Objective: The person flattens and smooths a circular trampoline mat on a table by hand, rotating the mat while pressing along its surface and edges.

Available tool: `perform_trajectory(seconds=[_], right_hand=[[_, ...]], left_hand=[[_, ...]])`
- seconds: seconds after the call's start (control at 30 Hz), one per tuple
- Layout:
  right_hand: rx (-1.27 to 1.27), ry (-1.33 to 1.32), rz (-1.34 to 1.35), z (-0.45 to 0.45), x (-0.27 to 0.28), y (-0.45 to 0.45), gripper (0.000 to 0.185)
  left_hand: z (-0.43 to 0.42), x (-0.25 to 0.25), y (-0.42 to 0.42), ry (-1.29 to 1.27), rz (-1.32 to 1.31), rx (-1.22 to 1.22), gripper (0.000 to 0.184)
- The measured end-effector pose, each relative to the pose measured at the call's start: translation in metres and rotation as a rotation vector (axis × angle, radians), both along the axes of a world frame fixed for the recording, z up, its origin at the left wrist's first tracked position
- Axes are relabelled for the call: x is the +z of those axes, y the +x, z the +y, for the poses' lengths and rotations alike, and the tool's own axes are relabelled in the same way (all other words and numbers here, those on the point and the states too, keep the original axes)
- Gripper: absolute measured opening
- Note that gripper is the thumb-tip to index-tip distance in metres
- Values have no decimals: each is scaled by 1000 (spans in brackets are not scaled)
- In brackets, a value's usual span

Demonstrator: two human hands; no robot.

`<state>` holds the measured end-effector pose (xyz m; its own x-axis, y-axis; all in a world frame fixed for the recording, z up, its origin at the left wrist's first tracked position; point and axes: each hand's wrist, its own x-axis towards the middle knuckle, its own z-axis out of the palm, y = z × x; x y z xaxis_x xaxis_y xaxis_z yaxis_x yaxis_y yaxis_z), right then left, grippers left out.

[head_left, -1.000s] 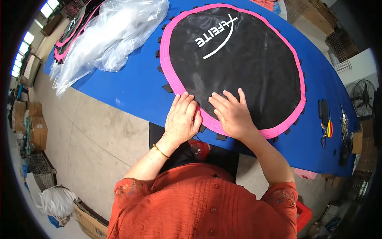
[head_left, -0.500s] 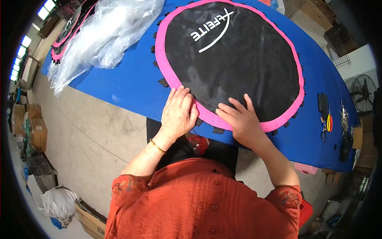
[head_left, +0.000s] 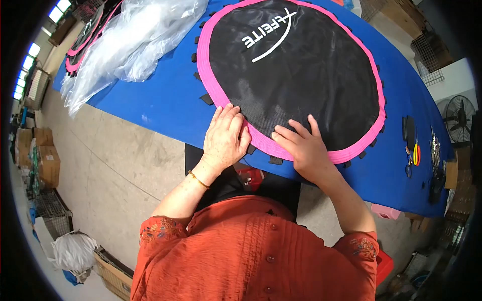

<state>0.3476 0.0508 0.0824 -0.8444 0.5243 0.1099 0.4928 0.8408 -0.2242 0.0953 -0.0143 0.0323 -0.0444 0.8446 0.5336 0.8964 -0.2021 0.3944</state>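
A round black trampoline mat [head_left: 296, 65] with a pink border and black webbing loops around its edge lies flat on the blue table. White lettering, upside down to me, is on its far part. My left hand [head_left: 227, 135] rests on the near-left border, fingers extended side by side and thumb toward the right. On the near edge, my right hand [head_left: 304, 148] lies with its fingers spread across the black fabric and its palm over the border. Neither hand is closed around anything. The fabric beneath both hands is hidden.
Crumpled clear plastic sheeting [head_left: 135, 45] covers the table's left part, beside more pink-edged black mats [head_left: 75, 62]. Scissors [head_left: 408, 163] and other small tools lie at the right. A fan [head_left: 458, 118] stands beyond the table [head_left: 165, 108]; cardboard boxes [head_left: 48, 165] are at the left.
Both hands stay in nearly the same places on the mat. The mat's far edge sits slightly higher in view, and the fingers have barely shifted.
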Motion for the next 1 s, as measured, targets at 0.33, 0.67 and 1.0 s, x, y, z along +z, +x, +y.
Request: perform_trajectory(seconds=[0.33, 0.67, 1.0], right_hand=[[8, -1, 68, 2, -4, -26, 55], [-36, -2, 26, -5, -3, 7, 55], [-104, 48, -42, -20, 10, 24, 55]], left_hand=[[0, -3, 0, -5, 9, -10, 30], [0, -2, -1, -3, 9, -27, 31], [-1, 3, 0, -43, 40, -3, 31]])
